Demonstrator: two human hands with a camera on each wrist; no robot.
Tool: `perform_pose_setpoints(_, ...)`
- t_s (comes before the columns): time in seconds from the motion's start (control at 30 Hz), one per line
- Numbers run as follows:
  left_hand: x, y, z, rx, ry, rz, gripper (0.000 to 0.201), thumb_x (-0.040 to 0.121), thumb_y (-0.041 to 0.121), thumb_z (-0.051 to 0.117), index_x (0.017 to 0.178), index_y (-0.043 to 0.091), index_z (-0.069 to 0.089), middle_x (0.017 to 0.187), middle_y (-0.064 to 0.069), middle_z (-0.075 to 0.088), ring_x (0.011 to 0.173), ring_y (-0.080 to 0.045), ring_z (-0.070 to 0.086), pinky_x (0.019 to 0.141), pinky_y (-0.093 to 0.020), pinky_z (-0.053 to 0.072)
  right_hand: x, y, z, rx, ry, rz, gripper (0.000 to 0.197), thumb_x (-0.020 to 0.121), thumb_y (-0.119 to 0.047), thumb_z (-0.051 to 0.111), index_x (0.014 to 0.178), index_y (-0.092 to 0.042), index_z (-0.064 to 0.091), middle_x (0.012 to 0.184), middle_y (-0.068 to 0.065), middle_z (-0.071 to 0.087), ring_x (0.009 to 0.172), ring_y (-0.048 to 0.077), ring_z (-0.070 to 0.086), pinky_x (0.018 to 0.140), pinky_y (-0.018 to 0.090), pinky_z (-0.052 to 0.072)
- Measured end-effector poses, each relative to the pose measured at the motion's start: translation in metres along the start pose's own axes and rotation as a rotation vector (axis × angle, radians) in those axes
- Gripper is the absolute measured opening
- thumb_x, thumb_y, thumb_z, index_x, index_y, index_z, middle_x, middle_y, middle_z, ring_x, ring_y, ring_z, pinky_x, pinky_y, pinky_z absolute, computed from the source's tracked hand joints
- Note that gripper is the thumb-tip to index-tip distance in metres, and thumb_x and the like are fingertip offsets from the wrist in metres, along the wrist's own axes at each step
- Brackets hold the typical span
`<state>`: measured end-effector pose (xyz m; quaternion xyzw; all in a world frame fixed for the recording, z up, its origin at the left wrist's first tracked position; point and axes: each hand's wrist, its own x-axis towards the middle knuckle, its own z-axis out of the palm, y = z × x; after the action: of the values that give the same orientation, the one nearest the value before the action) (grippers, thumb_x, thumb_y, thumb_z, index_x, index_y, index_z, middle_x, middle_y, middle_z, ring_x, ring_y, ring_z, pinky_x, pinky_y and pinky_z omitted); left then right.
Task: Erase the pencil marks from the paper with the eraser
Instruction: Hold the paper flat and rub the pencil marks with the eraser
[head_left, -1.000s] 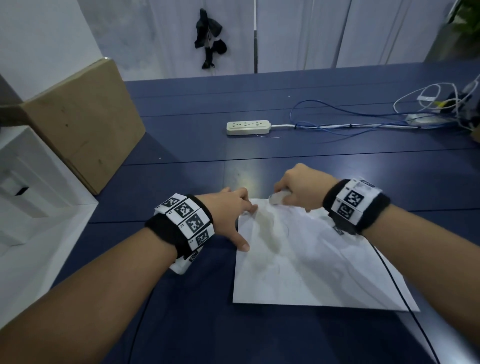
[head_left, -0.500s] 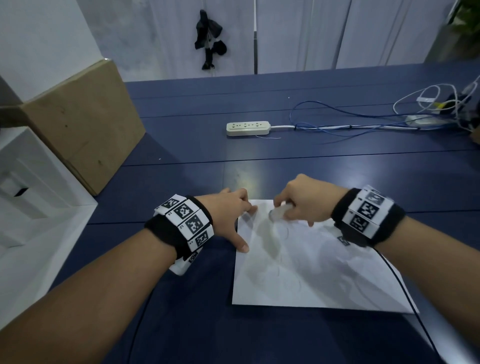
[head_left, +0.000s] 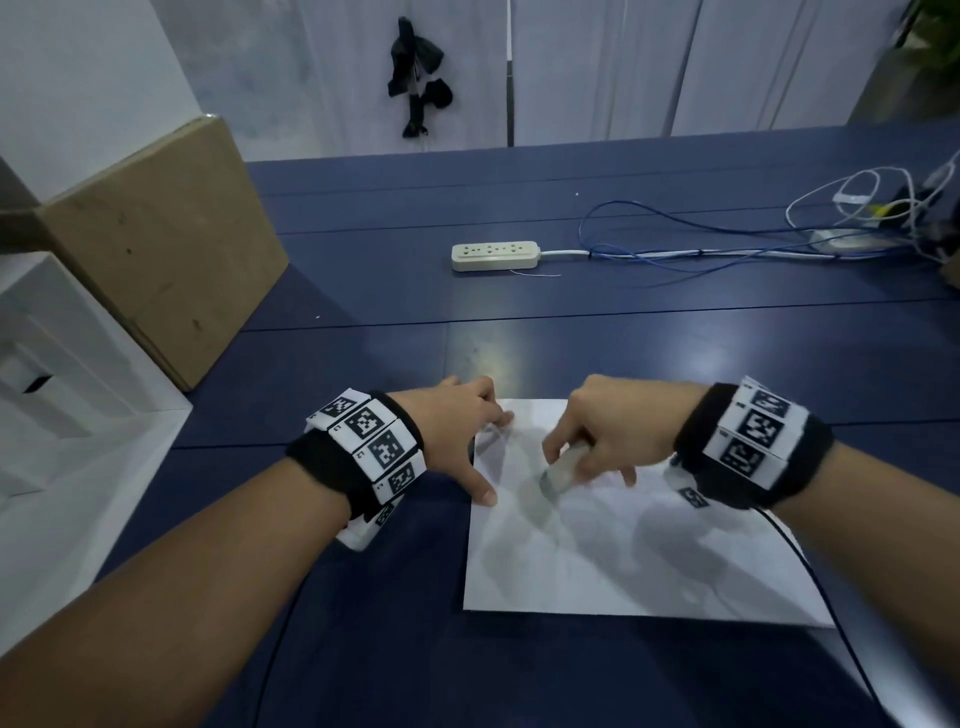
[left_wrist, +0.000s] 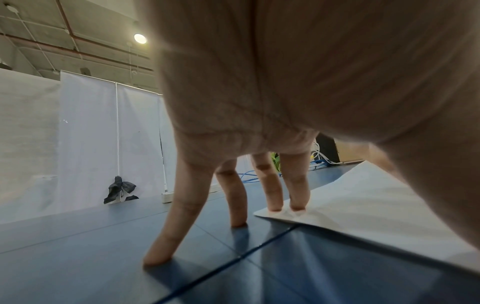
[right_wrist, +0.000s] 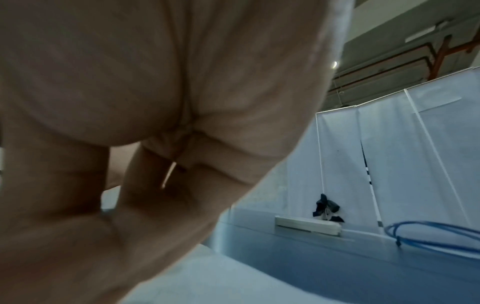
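A white sheet of paper (head_left: 623, 545) lies on the blue table (head_left: 571, 338) in front of me, its faint pencil marks blurred near the top left. My right hand (head_left: 597, 441) grips a pale eraser (head_left: 560, 470) and presses its lower end on the paper's upper left part. My left hand (head_left: 462, 441) is spread, with two straight fingertips (left_wrist: 297, 205) holding down the paper (left_wrist: 363, 205) at its far left corner and the thumb at the left edge. The other left fingers stand on the table (left_wrist: 78, 257). In the right wrist view the palm hides the eraser.
A cardboard box (head_left: 156, 244) and a white box (head_left: 62, 389) stand at the left. A beige power strip (head_left: 493, 255) lies beyond the paper, with blue and white cables (head_left: 727, 249) running right. A thin black cable (head_left: 810, 571) trails from my right wrist over the paper's right edge.
My right hand has drawn the eraser from the paper's top edge down toward me over the upper left area. The left hand has stayed on the corner.
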<state>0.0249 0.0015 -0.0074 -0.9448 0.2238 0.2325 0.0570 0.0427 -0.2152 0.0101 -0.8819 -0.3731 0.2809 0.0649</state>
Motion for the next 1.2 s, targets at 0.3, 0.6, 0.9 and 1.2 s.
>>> perform_pose_setpoints(0.3,-0.001,0.000,-0.001,0.011,-0.002,-0.008,0.101,0.068,0.071,0.073,0.150,0.025,0.035,0.132,0.007,0.034,0.115,-0.022,0.038,0.095,-0.041,0.047,0.019,0.014,-0.012,-0.048,0.291,0.090,0.018,0.092,-0.024,0.062,0.099,-0.017,0.076,0.071,-0.001,0.063,0.053,0.021,0.070,0.058,0.037,0.061)
perform_pose_setpoints(0.6,-0.004,-0.006,0.008,-0.024,0.042,-0.009,0.104,0.067,0.075,0.070,0.151,0.030,0.030,0.133,0.010,0.034,0.115,-0.017,0.034,0.095,-0.047,0.048,0.024,0.014,-0.018,-0.031,0.274,0.110,0.012,0.090,-0.022,0.068,0.098,-0.020,0.077,0.070,-0.011,0.056,0.051,0.023,0.072,0.064,0.041,0.062)
perform_pose_setpoints(0.9,0.000,-0.004,0.006,-0.039,0.020,-0.016,0.109,0.067,0.073,0.073,0.154,0.028,0.026,0.133,0.010,0.034,0.117,-0.018,0.035,0.097,-0.045,0.046,0.011,0.001,-0.011,-0.012,0.073,0.042,0.015,0.086,-0.032,0.072,0.097,-0.023,0.077,0.064,-0.003,0.064,0.049,0.018,0.071,0.068,0.032,0.061)
perform_pose_setpoints(1.2,0.000,-0.004,0.005,-0.016,0.014,-0.011,0.111,0.066,0.074,0.071,0.155,0.027,0.025,0.134,0.010,0.034,0.117,-0.018,0.036,0.098,-0.044,0.047,0.003,0.005,-0.004,0.046,0.027,0.015,0.008,0.086,-0.025,0.073,0.093,-0.027,0.075,0.058,-0.007,0.063,0.049,0.015,0.071,0.063,0.023,0.058)
